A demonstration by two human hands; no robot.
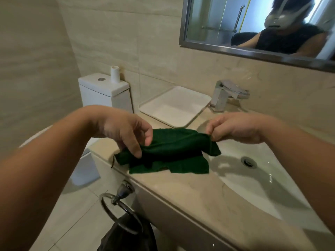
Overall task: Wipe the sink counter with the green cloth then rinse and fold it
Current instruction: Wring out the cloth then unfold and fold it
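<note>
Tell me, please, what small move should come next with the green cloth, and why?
Probably carry the right hand across to the left hand, closing a fold: both pinch opposite ends of the green cloth, which lies rumpled on the counter, one corner overhanging the basin.

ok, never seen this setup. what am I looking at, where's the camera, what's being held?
No robot here: the two grips are a person's bare hands. There is one picture, from a wide-angle camera worn on the head, looking forward and down, so the arms reach in from the bottom edge. The left grip and right grip each pinch an end of the green cloth. Its lower part rests on the beige counter at the edge of the sink. Behind it sits a white tray, with the tap to its right. The mirror reflects the wearer.
</note>
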